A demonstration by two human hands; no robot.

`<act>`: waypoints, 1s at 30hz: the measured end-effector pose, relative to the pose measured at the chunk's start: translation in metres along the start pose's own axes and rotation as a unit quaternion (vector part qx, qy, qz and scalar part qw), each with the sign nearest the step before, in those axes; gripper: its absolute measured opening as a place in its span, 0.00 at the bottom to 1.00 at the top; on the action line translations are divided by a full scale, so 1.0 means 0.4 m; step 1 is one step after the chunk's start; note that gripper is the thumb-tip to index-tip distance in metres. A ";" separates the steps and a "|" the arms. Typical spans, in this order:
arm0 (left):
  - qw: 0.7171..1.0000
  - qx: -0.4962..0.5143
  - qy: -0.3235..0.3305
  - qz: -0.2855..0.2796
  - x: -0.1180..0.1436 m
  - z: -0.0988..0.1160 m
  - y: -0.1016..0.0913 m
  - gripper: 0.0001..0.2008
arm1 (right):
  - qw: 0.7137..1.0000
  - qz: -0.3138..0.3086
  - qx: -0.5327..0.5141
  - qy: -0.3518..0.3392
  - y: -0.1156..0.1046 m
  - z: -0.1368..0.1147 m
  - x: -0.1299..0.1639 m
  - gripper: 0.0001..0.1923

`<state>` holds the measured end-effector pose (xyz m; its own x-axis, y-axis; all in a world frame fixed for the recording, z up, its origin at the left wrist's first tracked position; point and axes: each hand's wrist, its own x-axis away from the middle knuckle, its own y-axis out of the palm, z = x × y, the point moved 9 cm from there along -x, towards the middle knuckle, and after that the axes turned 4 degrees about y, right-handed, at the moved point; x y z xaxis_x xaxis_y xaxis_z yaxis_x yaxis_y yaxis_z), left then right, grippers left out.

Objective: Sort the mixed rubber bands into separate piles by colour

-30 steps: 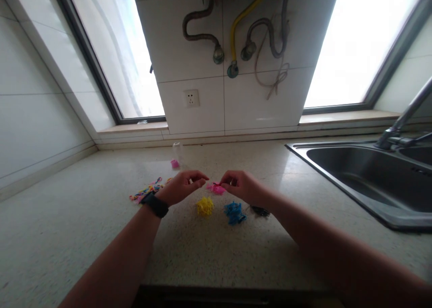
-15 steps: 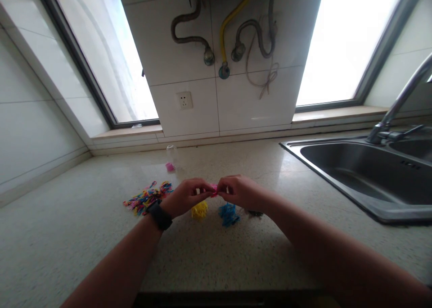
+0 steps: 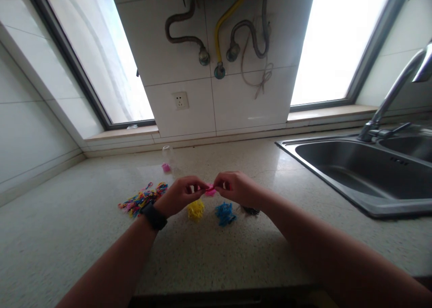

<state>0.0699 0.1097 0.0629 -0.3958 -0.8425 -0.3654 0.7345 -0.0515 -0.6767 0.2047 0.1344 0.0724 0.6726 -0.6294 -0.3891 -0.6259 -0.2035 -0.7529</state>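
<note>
My left hand (image 3: pixel 182 194), with a dark watch (image 3: pixel 154 215) on its wrist, pinches one end of a thin pink elastic band (image 3: pixel 209 187). Fingertips of my right hand (image 3: pixel 236 187) are closed on the other end. Just beneath the band lies a small pink pile (image 3: pixel 210 192), partly covered by my fingers. Nearer to me are a yellow pile (image 3: pixel 196 210) and a blue pile (image 3: pixel 225 214) of similar bands. A dark pile (image 3: pixel 250 210) sits partly behind my right wrist. Beside my left wrist spreads a mixed multicoloured heap (image 3: pixel 141 201).
A clear plastic container (image 3: pixel 168 154) stands further back, with something pink (image 3: pixel 166 167) at its near end. On the right, a steel sink (image 3: pixel 324 186) with a tap (image 3: pixel 381 105) is set into the speckled counter (image 3: pixel 209 258). Pipes and a socket (image 3: pixel 180 100) are on the wall.
The whole view has shifted slightly, so things appear a little further left. Both hands stay pinched on the pink band, with a slightly wider gap between the fingertips.
</note>
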 end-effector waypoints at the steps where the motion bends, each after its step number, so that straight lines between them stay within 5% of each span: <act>1: 1.000 0.001 -0.001 0.000 0.000 -0.001 0.000 0.10 | 1.000 0.001 -0.005 0.000 -0.001 -0.001 0.000 0.05; 17: 1.000 -0.023 0.008 -0.002 0.001 0.006 -0.002 0.12 | 0.996 0.012 -0.081 0.040 0.003 0.020 -0.001 0.06; 30: 1.000 -0.016 0.006 0.026 0.003 0.000 -0.020 0.13 | 0.977 0.090 -0.181 0.063 -0.039 0.058 -0.009 0.07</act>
<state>0.0637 0.1090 0.0678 -0.3642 -0.8366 -0.4092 0.7366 0.0102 -0.6763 0.2212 0.1574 0.0733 0.4993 -0.7618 -0.4127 -0.8436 -0.3189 -0.4320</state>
